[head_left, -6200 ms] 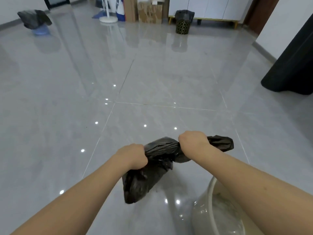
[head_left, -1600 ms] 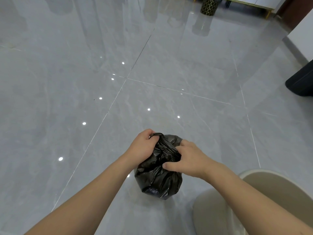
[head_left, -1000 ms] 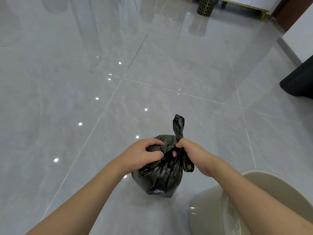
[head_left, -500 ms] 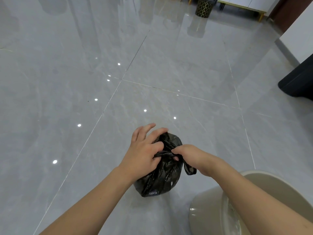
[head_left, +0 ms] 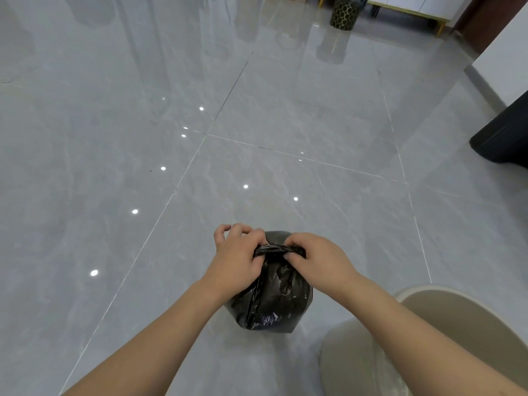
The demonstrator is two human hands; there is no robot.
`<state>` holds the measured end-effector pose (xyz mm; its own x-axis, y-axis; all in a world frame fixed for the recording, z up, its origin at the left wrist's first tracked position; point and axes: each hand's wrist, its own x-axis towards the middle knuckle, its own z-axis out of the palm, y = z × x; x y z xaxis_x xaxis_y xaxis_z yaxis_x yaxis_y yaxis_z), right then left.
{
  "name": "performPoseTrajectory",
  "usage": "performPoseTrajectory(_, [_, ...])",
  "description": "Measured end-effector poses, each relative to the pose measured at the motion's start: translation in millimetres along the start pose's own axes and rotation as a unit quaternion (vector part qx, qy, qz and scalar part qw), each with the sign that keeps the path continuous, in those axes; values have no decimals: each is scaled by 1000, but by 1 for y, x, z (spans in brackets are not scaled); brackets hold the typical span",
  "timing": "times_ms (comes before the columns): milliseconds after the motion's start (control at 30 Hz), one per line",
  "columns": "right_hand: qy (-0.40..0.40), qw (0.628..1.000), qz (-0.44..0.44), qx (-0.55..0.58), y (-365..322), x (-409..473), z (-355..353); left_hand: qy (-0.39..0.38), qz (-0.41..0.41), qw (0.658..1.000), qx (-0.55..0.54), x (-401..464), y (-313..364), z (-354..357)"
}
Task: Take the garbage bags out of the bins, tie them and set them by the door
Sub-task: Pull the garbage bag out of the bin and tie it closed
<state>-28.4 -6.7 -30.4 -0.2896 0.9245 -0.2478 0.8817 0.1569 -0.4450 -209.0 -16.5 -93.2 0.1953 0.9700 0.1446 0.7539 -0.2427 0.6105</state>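
One black garbage bag (head_left: 271, 295) is out of the beige bin (head_left: 445, 315), held above the tiled floor (head_left: 143, 138); left hand (head_left: 237, 258) and right hand (head_left: 317, 258) pinch its twisted neck. Knot apparently unfinished; carrying to the door remains, and the patterned bin (head_left: 343, 12) awaits.

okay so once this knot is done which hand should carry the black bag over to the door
Probably the left hand. Both hands pinch the twisted neck of the black garbage bag, but the right hand reaches over the beige bin, so the left swings away more freely.
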Motion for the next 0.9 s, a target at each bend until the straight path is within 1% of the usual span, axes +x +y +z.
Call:
performPoseTrajectory(33, [-31,991,54,120,-2,1,-2,1,1,1000,26,0,-1,0])
performPoseTrajectory(67, [-75,957,117,254,-4,2,-7,4,2,999,51,0,-2,-1])
performPoseTrajectory(100, [-127,910,173,354,-7,1,-12,8,5,997,77,-1,-2,-1])
performPoseTrajectory(133, [-174,867,211,416,-7,1,-16,12,11,994,104,-1,-3,-1])
performPoseTrajectory(167, [-210,836,235,449,-5,0,-19,16,16,991,133,-2,-2,-1])
performPoseTrajectory(200, [-238,818,243,464,-4,0,-20,25,17,987,156,-2,-1,-1])
performPoseTrajectory(267, [-255,801,242,484,-2,2,-18,43,5,984,170,-1,3,-2])
performPoseTrajectory(333, [-239,797,247,496,-4,2,-19,41,-3,987,153,-1,4,-2])
performPoseTrajectory(367, [-228,802,249,492,-4,1,-20,36,0,991,132,-2,3,-3])
performPoseTrajectory(433, [-194,822,262,467,-3,-1,-22,32,9,998,54,-9,2,-6])
performPoseTrajectory(500, [-162,848,266,429,-1,-3,-21,40,10,998,-48,-20,6,-13])
performPoseTrajectory(533, [-152,855,267,417,1,-3,-20,47,8,995,-86,-25,9,-16])
performPoseTrajectory(600, [-133,859,266,417,2,-4,-17,48,4,991,-123,-31,15,-17])
performPoseTrajectory(667, [-122,864,262,412,3,-3,-13,31,9,992,-119,-32,20,-12])
performPoseTrajectory(767, [-118,871,254,403,-1,-3,-10,14,14,998,-65,-28,20,-1])
performPoseTrajectory(833, [-112,879,252,388,-7,-5,-14,10,-3,999,-53,-25,20,2])
performPoseTrajectory(900, [-101,893,243,365,-11,-6,-17,7,-39,997,-68,-20,24,0])
